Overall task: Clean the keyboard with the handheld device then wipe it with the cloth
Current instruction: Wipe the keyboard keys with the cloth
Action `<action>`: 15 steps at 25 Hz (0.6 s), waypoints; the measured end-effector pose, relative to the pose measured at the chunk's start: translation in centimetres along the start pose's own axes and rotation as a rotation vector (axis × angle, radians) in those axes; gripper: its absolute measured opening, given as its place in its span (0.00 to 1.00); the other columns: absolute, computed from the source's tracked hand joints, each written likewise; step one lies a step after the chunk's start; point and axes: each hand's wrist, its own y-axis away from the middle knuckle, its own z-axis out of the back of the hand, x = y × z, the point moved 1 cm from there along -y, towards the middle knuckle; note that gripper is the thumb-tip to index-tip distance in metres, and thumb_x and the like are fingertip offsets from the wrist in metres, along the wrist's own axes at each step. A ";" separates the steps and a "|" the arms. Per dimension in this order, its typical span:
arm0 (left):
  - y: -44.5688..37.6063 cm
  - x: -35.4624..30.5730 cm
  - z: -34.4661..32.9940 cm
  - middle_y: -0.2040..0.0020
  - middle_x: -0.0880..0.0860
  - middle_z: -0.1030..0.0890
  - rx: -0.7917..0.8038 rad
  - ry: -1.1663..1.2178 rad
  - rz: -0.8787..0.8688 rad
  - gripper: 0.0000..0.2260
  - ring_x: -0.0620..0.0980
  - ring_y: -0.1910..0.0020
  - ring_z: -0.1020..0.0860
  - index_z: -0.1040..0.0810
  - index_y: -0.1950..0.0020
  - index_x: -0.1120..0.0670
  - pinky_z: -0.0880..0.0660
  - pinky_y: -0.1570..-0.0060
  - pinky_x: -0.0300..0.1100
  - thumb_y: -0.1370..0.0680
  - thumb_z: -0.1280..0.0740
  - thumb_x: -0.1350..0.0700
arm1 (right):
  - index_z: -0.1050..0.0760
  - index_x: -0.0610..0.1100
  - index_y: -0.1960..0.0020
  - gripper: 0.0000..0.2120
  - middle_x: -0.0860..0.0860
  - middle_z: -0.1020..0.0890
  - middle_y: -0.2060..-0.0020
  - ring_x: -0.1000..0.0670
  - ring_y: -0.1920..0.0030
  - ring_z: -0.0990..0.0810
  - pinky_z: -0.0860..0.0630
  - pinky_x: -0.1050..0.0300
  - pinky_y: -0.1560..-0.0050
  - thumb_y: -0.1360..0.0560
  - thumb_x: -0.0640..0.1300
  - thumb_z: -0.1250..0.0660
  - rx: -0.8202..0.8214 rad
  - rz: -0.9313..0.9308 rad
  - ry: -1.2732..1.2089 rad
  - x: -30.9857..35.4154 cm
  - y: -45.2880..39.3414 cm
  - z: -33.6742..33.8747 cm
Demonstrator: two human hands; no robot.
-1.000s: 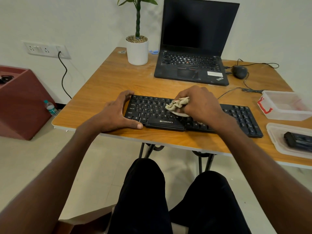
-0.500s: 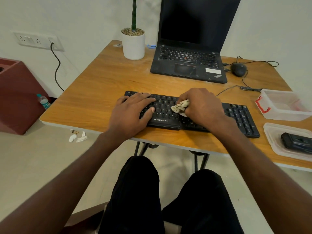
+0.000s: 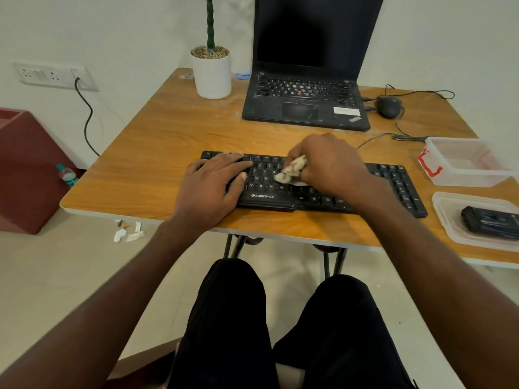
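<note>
A black Zebronics keyboard (image 3: 398, 183) lies near the front edge of the wooden table (image 3: 157, 153). My left hand (image 3: 213, 183) lies flat on the keyboard's left half, fingers straight. My right hand (image 3: 328, 164) grips a crumpled beige cloth (image 3: 292, 171) and presses it on the keys in the middle. A black handheld device (image 3: 490, 220) rests in a clear shallow tray (image 3: 449, 217) at the right edge.
An open black laptop (image 3: 306, 96) stands behind the keyboard, a white plant pot (image 3: 212, 71) to its left, a mouse (image 3: 389, 106) with cable to its right. A clear plastic box (image 3: 463, 164) sits at the right. Paper scraps (image 3: 127, 234) lie on the floor.
My left hand moved from gripping the keyboard's left end to lying flat on its keys. My right hand with the cloth shifted a little toward the back rows.
</note>
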 end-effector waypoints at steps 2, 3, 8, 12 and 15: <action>-0.1 0.0 0.0 0.23 0.45 0.25 -0.008 0.003 0.009 0.20 0.47 0.22 0.31 0.21 0.26 0.45 0.38 0.25 0.53 0.14 0.44 0.45 | 0.15 0.59 0.45 0.11 0.54 0.14 0.48 0.50 0.51 0.18 0.19 0.50 0.52 0.25 0.46 0.25 -0.002 0.015 -0.040 0.7 -0.1 -0.4; -0.1 0.1 0.0 0.23 0.45 0.25 -0.009 0.006 0.012 0.20 0.47 0.22 0.31 0.21 0.26 0.44 0.38 0.25 0.52 0.14 0.44 0.44 | 0.16 0.59 0.43 0.13 0.52 0.15 0.47 0.48 0.50 0.18 0.21 0.51 0.53 0.24 0.44 0.26 -0.011 -0.015 0.013 0.6 0.2 -0.5; -0.2 0.2 -0.2 0.24 0.44 0.24 -0.013 0.022 0.016 0.20 0.46 0.22 0.31 0.20 0.27 0.44 0.38 0.25 0.53 0.15 0.43 0.45 | 0.18 0.54 0.38 0.14 0.46 0.18 0.44 0.42 0.45 0.19 0.26 0.47 0.53 0.23 0.47 0.27 -0.143 -0.186 0.223 -1.0 1.8 0.0; -0.1 0.3 -0.3 0.24 0.44 0.25 -0.016 0.010 0.008 0.19 0.46 0.22 0.31 0.21 0.27 0.43 0.37 0.26 0.55 0.14 0.43 0.45 | 0.15 0.60 0.46 0.13 0.55 0.17 0.47 0.49 0.48 0.20 0.21 0.49 0.53 0.26 0.44 0.24 -0.001 0.047 -0.051 0.6 2.3 -1.0; -0.2 0.4 -0.3 0.24 0.44 0.25 -0.010 0.007 0.007 0.19 0.46 0.22 0.31 0.21 0.27 0.43 0.37 0.25 0.54 0.14 0.43 0.45 | 0.15 0.61 0.47 0.15 0.55 0.17 0.47 0.49 0.48 0.19 0.19 0.45 0.51 0.25 0.40 0.27 0.052 -0.036 0.003 -1.9 2.5 -0.2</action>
